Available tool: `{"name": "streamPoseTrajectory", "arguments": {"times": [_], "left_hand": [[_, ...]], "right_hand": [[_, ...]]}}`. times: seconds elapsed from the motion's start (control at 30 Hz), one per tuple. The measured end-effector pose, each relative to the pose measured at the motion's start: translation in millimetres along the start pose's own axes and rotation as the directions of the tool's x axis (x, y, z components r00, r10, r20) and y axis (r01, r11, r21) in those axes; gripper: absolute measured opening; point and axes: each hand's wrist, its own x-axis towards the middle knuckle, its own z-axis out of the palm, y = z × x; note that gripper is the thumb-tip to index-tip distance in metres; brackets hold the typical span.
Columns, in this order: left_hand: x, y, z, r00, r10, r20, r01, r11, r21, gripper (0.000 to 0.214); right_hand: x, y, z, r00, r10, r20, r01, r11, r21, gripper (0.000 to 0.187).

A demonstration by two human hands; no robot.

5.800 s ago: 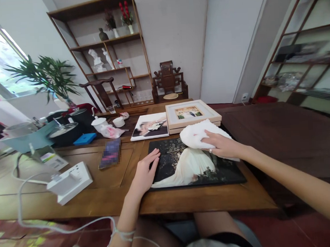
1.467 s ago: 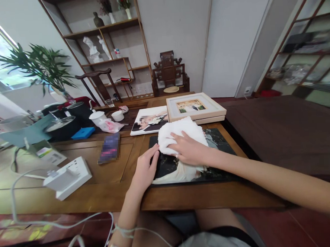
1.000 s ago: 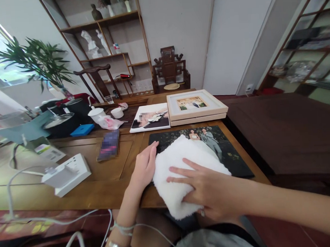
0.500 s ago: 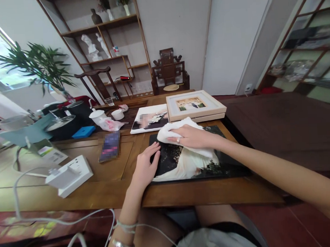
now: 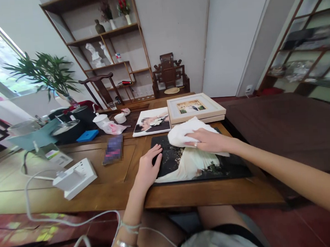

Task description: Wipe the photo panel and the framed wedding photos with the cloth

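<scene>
A large dark photo panel (image 5: 167, 164) lies flat at the front of the wooden table, its picture showing a long white dress. My right hand (image 5: 209, 140) presses a bunched white cloth (image 5: 179, 133) against the panel's upper part, its fingers gripping the cloth. The cloth hides part of the picture. At the panel's left edge rests my left hand (image 5: 150, 163), fingers stretched out and holding nothing. Just behind the panel are a white-edged photo print (image 5: 154, 129) and a pale framed picture (image 5: 221, 110) stacked on another frame.
On the left stand a white power strip (image 5: 80, 177) with cables, a phone-like dark object (image 5: 113, 149), a blue box (image 5: 87, 136), a white teapot (image 5: 101, 120) and a dark pot (image 5: 66, 131). A brown-covered surface (image 5: 288, 131) adjoins on the right.
My right hand and the white cloth have slid a little to the right over the panel. My left hand stays at its left edge. The camera view has shifted slightly.
</scene>
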Motion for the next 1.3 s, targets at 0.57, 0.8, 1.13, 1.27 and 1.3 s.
{"name": "streamPoseTrajectory", "arguments": {"times": [0.57,0.8,1.13,1.27,1.3], "left_hand": [[2,1,-1.5,1.000,-0.027,-0.007,0.026,0.999,-0.021,0.024],[2,0,0.2,1.000,-0.027,0.009,0.026,1.000,0.007,0.030],[3,0,0.0,0.994,-0.033,0.107,0.032,0.999,0.013,0.039],[2,-1,-0.4,0.994,-0.032,0.108,0.032,0.999,0.000,0.039],[2,-1,-0.3,0.994,-0.031,0.106,0.031,1.000,-0.001,0.039]], "right_hand": [[-53,35,7,0.995,0.058,-0.082,-0.068,0.991,-0.117,0.033],[-101,-24,21,0.993,-0.109,-0.046,0.101,0.985,-0.139,0.031],[-87,-15,6,0.998,-0.064,-0.006,0.064,0.996,-0.062,0.030],[-48,22,4,0.999,0.008,-0.037,-0.011,0.995,-0.098,0.033],[-40,29,5,0.999,0.024,-0.041,-0.028,0.994,-0.105,0.033]]}}
